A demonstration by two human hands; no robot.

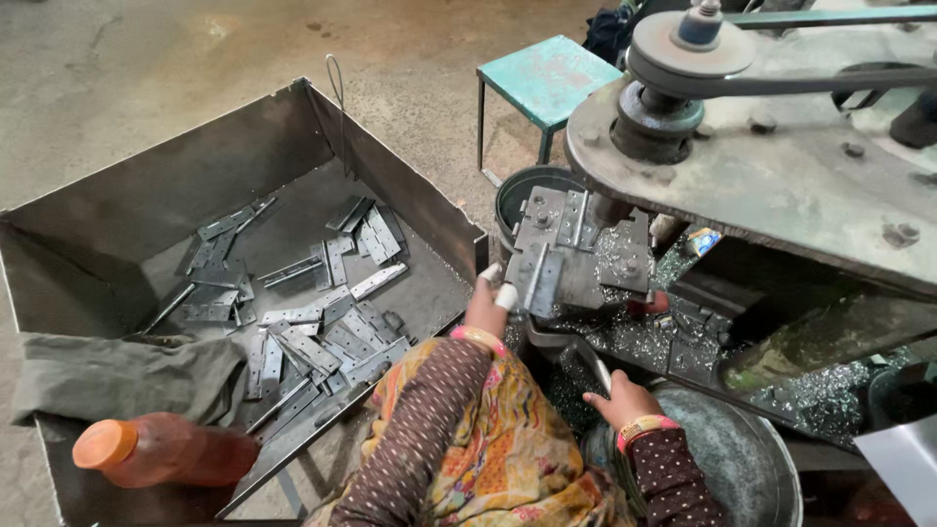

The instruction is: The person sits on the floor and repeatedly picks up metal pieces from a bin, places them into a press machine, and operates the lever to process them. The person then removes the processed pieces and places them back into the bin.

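Two hands at a belt-driven drilling machine, hinge plates all around.

Left hand (485, 304), fingertips taped, closes its grip on a hinge plate (543, 281) at the machine's fixture (576, 249). Right hand (619, 398) holds the lever (593, 363) below, fingers curled round it. Loose hinge plates (312, 332) lie in the metal bin (195, 156) to the left, beside an orange bottle (161, 451).

Dull grey sheet-metal bin (117, 185) at left holds matt steel hinges (312, 342), a crumpled olive cloth (107, 376) and a glossy orange plastic bottle (161, 451), while the worn, greasy metal machine (761, 166) at upper right glitters with bright shavings (634, 337) above rough concrete floor (146, 59).
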